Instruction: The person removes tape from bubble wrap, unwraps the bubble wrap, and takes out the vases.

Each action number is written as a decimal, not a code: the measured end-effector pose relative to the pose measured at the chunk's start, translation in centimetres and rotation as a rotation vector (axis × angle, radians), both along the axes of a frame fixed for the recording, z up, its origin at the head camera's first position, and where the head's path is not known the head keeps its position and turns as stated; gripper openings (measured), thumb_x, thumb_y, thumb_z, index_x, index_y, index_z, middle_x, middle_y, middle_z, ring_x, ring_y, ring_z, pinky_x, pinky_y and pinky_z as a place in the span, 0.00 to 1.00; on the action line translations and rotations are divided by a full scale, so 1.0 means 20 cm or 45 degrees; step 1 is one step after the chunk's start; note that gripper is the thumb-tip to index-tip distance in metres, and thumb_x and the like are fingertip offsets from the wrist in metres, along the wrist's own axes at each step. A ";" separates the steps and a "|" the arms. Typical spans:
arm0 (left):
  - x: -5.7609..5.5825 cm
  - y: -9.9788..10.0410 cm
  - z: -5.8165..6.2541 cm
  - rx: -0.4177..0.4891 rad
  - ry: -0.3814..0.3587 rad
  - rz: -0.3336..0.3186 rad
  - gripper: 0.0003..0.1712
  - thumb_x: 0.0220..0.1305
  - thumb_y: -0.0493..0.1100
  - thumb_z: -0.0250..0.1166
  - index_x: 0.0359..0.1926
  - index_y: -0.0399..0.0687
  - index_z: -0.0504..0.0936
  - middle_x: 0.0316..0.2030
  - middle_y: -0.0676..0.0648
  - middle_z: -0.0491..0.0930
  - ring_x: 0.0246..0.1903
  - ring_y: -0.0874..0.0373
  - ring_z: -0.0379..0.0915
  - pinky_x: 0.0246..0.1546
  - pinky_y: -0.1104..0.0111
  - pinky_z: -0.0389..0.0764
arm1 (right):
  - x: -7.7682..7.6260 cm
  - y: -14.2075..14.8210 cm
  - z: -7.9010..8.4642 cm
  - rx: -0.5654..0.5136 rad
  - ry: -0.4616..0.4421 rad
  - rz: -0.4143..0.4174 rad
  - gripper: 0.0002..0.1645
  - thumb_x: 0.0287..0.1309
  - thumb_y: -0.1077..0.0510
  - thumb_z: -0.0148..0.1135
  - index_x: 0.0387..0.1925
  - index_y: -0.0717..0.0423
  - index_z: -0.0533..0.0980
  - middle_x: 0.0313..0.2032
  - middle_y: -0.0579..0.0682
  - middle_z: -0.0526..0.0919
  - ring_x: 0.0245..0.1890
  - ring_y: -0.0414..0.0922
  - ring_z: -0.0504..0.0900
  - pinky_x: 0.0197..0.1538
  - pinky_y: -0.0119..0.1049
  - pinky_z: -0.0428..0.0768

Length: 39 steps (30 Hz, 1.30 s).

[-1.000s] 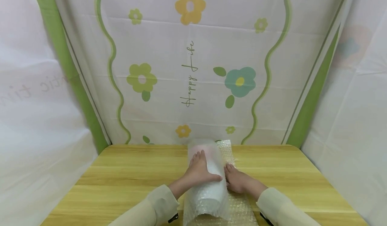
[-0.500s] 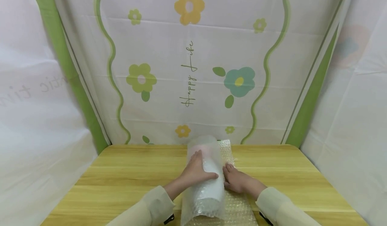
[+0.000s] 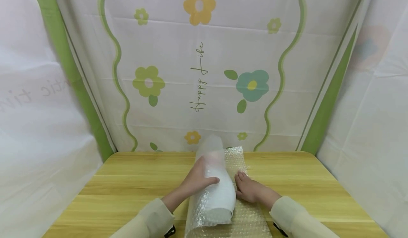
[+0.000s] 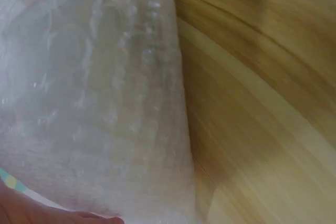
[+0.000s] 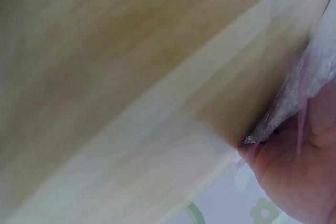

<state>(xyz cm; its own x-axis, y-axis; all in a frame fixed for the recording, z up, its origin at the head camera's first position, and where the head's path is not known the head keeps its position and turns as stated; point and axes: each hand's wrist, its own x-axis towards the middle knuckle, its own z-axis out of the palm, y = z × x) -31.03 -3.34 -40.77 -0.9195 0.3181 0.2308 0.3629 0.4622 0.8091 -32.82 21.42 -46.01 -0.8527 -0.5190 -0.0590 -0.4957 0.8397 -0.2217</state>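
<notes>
A white, bulging vase-shaped object (image 3: 221,192) lies lengthwise on the table, partly rolled in clear bubble wrap (image 3: 250,218). Pink shows faintly through the film near its far end. My left hand (image 3: 194,179) holds the roll from the left, thumb across the top and fingers down the far side, mostly hidden. In the left wrist view, the wrap (image 4: 131,103) hangs in a sheet beside the wood, with fingers (image 4: 79,217) at the lower edge. My right hand (image 3: 250,188) rests on the flat wrap just right of the object, fingers fairly straight.
The wooden table (image 3: 137,185) has rounded far corners. Behind it hangs a white curtain (image 3: 172,54) with printed flowers, close to the roll's far end. Pale fabric walls (image 3: 38,124) stand on both sides.
My left hand has moved left, and the white object's near end has tilted and turned, with more flat wrap showing on its right. The right hand has stayed almost in place.
</notes>
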 end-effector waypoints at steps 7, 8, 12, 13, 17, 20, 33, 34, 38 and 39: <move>-0.01 -0.07 -0.02 0.081 -0.019 -0.055 0.61 0.52 0.49 0.72 0.73 0.28 0.44 0.71 0.28 0.48 0.69 0.33 0.46 0.64 0.43 0.54 | 0.00 0.00 0.01 0.012 -0.021 0.006 0.41 0.70 0.47 0.52 0.66 0.80 0.56 0.68 0.76 0.53 0.70 0.65 0.49 0.69 0.52 0.53; -0.01 -0.07 -0.03 0.088 -0.028 -0.060 0.61 0.52 0.50 0.72 0.73 0.28 0.44 0.71 0.28 0.48 0.69 0.33 0.46 0.64 0.42 0.53 | 0.00 0.00 0.00 0.014 -0.022 0.006 0.41 0.70 0.48 0.52 0.66 0.80 0.56 0.68 0.76 0.52 0.70 0.65 0.49 0.69 0.53 0.53; -0.01 -0.09 -0.05 0.091 -0.027 -0.072 0.61 0.52 0.51 0.72 0.73 0.29 0.44 0.70 0.28 0.49 0.68 0.32 0.48 0.63 0.41 0.54 | 0.01 0.00 0.00 0.024 -0.023 0.010 0.41 0.70 0.48 0.52 0.66 0.80 0.56 0.68 0.76 0.52 0.70 0.66 0.49 0.69 0.52 0.53; -0.01 -0.10 -0.05 0.090 -0.021 -0.072 0.61 0.52 0.51 0.73 0.73 0.29 0.45 0.70 0.27 0.49 0.68 0.32 0.48 0.63 0.41 0.55 | 0.01 0.00 0.00 0.023 -0.023 0.011 0.41 0.70 0.48 0.52 0.66 0.80 0.56 0.68 0.76 0.52 0.70 0.66 0.49 0.69 0.52 0.53; -0.01 -0.10 -0.05 0.039 -0.016 -0.049 0.62 0.52 0.54 0.72 0.73 0.29 0.45 0.70 0.27 0.47 0.68 0.31 0.45 0.63 0.40 0.54 | 0.01 0.00 0.01 0.019 -0.026 0.011 0.42 0.70 0.47 0.53 0.66 0.80 0.56 0.68 0.76 0.52 0.70 0.66 0.49 0.69 0.53 0.53; 0.00 -0.11 -0.04 -0.039 -0.015 -0.039 0.61 0.53 0.57 0.71 0.73 0.29 0.46 0.71 0.26 0.43 0.70 0.32 0.39 0.64 0.39 0.50 | 0.01 -0.01 0.01 0.012 -0.025 0.010 0.42 0.70 0.48 0.53 0.66 0.80 0.56 0.68 0.76 0.52 0.70 0.66 0.49 0.69 0.53 0.53; -0.01 -0.09 0.04 -0.362 0.064 -0.103 0.52 0.58 0.58 0.62 0.69 0.23 0.55 0.70 0.27 0.47 0.71 0.34 0.40 0.68 0.48 0.48 | 0.00 0.00 0.00 0.030 -0.023 0.015 0.40 0.70 0.49 0.53 0.66 0.80 0.56 0.68 0.76 0.51 0.70 0.67 0.48 0.69 0.53 0.53; -0.01 -0.09 0.04 -0.374 0.050 -0.104 0.51 0.58 0.58 0.62 0.69 0.23 0.56 0.70 0.27 0.48 0.71 0.34 0.40 0.68 0.48 0.49 | 0.00 0.00 0.00 0.028 -0.024 0.015 0.40 0.70 0.49 0.52 0.66 0.80 0.56 0.68 0.76 0.51 0.70 0.67 0.48 0.69 0.53 0.53; -0.01 -0.06 0.07 -0.393 -0.014 -0.083 0.51 0.57 0.60 0.62 0.68 0.24 0.59 0.70 0.27 0.51 0.70 0.35 0.42 0.67 0.48 0.51 | 0.00 0.00 0.00 0.022 -0.027 0.017 0.41 0.70 0.49 0.52 0.66 0.80 0.56 0.68 0.77 0.51 0.70 0.67 0.48 0.69 0.53 0.53; 0.00 -0.06 0.07 -0.393 -0.024 -0.076 0.52 0.58 0.61 0.63 0.68 0.24 0.59 0.69 0.27 0.52 0.70 0.35 0.43 0.67 0.48 0.51 | 0.00 -0.01 0.00 0.018 -0.027 0.017 0.41 0.70 0.49 0.52 0.66 0.80 0.56 0.68 0.77 0.51 0.70 0.67 0.48 0.69 0.53 0.53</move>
